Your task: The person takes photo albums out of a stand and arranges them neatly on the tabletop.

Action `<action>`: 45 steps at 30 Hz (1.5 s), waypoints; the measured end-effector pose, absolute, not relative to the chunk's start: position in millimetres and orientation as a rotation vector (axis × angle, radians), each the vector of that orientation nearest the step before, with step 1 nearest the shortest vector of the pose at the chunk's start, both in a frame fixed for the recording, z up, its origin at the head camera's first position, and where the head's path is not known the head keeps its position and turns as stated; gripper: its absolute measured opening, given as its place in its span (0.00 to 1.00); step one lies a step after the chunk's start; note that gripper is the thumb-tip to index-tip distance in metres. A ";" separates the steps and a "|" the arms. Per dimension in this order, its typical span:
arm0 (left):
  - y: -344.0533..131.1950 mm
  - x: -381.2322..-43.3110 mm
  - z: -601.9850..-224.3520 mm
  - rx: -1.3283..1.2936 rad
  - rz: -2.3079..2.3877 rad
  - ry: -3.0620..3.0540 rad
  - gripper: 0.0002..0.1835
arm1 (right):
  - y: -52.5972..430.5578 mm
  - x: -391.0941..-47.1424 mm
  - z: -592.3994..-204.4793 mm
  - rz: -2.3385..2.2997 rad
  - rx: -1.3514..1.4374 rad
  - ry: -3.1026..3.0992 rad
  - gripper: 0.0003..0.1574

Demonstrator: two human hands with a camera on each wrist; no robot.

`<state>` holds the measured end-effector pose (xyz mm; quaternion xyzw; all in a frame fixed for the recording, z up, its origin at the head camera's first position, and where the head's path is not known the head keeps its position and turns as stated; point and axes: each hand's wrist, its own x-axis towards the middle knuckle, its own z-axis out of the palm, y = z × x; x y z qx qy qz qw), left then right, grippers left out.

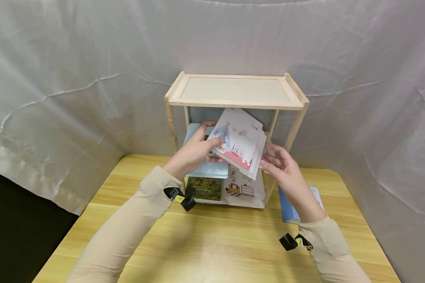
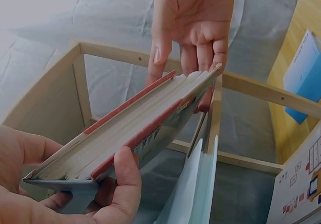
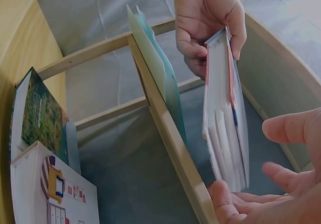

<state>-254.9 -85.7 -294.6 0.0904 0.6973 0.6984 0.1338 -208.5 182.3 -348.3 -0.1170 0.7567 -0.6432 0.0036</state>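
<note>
My left hand [image 1: 194,151] pinches a thick hardcover book [image 1: 241,135] by its left side, thumb on the cover and fingers beneath. The white cover carries a drawn tent and a red band. Tilted, the book overlaps the front of a wooden two-level shelf [image 1: 233,89] at its upper level. At the book's right edge is my right hand [image 1: 287,169], fingers spread; in the right wrist view its fingertips [image 3: 220,191] lie right at the lower end of the pages, thumb apart. A pale blue folder-like item [image 1: 209,171] lies on the middle board, partly behind my left hand.
On the shelf's lower level lie a green-covered photo album [image 1: 205,189] and a white illustrated book [image 1: 248,192] side by side. A blue and white book [image 1: 287,208] lies on the wooden table [image 1: 216,243], right of the shelf, partly under my right forearm. Grey curtain [image 1: 92,59] hangs behind.
</note>
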 end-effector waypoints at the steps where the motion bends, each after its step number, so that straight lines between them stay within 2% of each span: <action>1: -85.9 -254.4 -294.7 0.266 2.026 2.018 0.32 | 182.2 -208.9 -348.0 -2.025 -0.360 2.362 0.43; 13: -94.4 -241.5 -301.4 0.340 1.978 2.080 0.35 | 177.0 -209.9 -348.6 -2.092 -0.332 2.282 0.49; 25: -102.8 -223.2 -310.2 0.418 1.880 2.195 0.33 | 173.2 -205.8 -347.9 -2.124 -0.307 2.272 0.51; 34: -103.0 -209.0 -317.3 0.507 1.763 2.354 0.32 | 171.6 -201.4 -350.1 -2.039 -0.331 2.388 0.51; 45: -102.7 -189.0 -323.6 0.525 1.674 2.458 0.32 | 171.6 -191.2 -356.4 -1.974 -0.345 2.491 0.45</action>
